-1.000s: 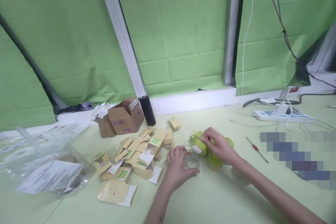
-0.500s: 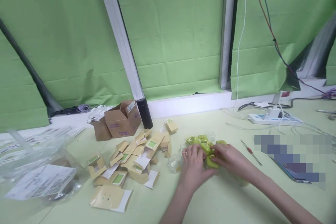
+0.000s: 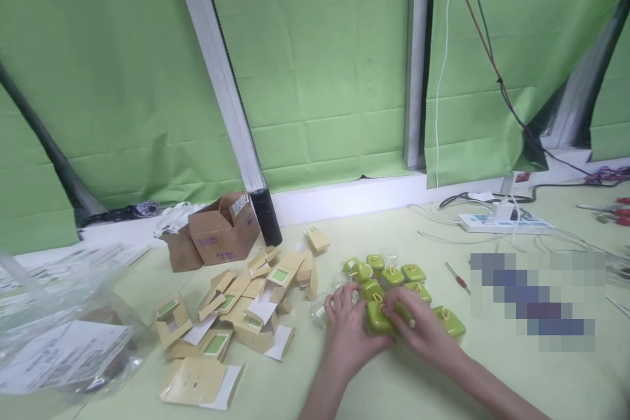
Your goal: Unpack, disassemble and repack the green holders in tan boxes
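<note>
1. Head view, the hands: the left hand and the right hand both grasp one green case, which is low over the tabletop. The left fingers curl on its left side. The right fingers press on its top and right side.
2. Head view, around the case: the other cases stand in a tight group just behind the case, some touching each other. One more lies alone just to the right of the case. A small clear piece lies just to the left of it, near the left thumb.
3. Head view, farther from the case: a heap of small boxes lies to the left. Behind the heap are a brown carton and a black cylinder. A plastic bag is far to the left. A screwdriver and a power strip are behind the case to the right.
4. What could go wrong, in my judgement: the case looks smooth, so uneven pressing from the two hands could make it slip out. The group behind is close, so a push forward could knock those cases out of place.
5. Writing: the carton has purple print and a white label. A sheet in the bag has dark print. Both are too small to read.
</note>
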A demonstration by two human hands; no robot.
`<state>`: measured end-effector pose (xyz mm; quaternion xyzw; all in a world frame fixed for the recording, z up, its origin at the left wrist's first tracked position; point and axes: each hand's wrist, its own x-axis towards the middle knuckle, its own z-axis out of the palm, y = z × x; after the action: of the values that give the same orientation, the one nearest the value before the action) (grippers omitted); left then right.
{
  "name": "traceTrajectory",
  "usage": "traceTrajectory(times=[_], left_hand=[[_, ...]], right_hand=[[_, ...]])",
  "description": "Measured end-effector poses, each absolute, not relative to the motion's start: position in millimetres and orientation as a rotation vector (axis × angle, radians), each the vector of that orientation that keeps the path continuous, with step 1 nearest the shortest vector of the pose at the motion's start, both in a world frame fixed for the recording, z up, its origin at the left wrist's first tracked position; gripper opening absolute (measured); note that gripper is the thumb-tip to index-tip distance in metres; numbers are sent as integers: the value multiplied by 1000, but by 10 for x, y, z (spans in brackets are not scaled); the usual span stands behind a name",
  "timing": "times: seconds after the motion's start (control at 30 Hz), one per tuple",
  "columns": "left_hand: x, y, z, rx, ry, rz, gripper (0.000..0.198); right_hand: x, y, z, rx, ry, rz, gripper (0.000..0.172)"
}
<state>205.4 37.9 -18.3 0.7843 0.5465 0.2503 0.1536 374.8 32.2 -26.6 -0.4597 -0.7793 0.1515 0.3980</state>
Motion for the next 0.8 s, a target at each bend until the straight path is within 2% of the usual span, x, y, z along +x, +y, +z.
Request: traceTrajectory(times=[0.17, 0.3, 0.47, 0.67, 0.8], left_hand=[[1946, 402, -233, 2228, 1675, 721, 44], [1957, 421, -124, 2260, 1637, 775, 55], [2169, 649, 179, 2356, 1606, 748, 33], [2497, 1017, 178, 2506, 1522, 524, 38], [2636, 1118, 51, 2510, 1577, 434, 44]], right_hand=[[3935, 374, -109, -1209, -2000, 275, 12], [4112, 407, 92, -1214, -2132, 272, 14], [4121, 293, 237, -1076, -2379, 317, 22], [4261, 157, 195, -1102, -2560, 294, 25], [4289, 405, 142, -1228, -2374, 238, 23]])
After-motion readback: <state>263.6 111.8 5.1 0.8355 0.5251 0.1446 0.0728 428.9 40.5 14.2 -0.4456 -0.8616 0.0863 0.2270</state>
